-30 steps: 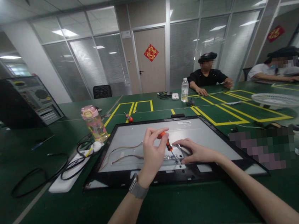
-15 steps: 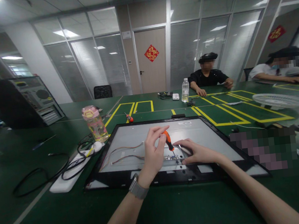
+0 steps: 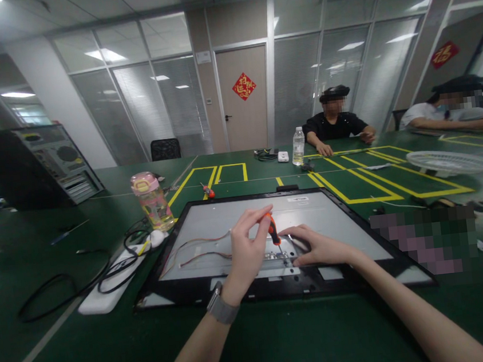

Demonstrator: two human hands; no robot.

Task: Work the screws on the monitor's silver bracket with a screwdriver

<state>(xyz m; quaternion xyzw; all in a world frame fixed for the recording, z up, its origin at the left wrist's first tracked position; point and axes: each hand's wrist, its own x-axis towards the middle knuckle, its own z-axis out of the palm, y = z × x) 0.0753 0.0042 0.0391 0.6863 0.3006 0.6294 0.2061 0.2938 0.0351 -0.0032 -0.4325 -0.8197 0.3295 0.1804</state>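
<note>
A flat monitor panel [image 3: 336, 220] in a black frame lies face down on the green table. My left hand [image 3: 244, 252] is closed on a small orange-handled screwdriver [image 3: 272, 230], held almost upright with its tip on a small metal part [image 3: 277, 256] near the panel's lower middle. My right hand [image 3: 317, 245] rests on the panel just right of the tip, fingers curled and pressing beside that part. Thin wires [image 3: 197, 252] run left across the panel. A watch sits on my left wrist.
A pink-lidded bottle [image 3: 152, 201], black cables [image 3: 83, 278] on a white board and a computer case [image 3: 41, 164] are to the left. A red-handled screwdriver [image 3: 208, 191], a water bottle [image 3: 298, 146] and a fan grille [image 3: 450, 160] lie farther back. Two people sit at the far right.
The screwdriver handle has shifted slightly between my left fingers, which have re-gripped it. My right hand and the panel have stayed in place.
</note>
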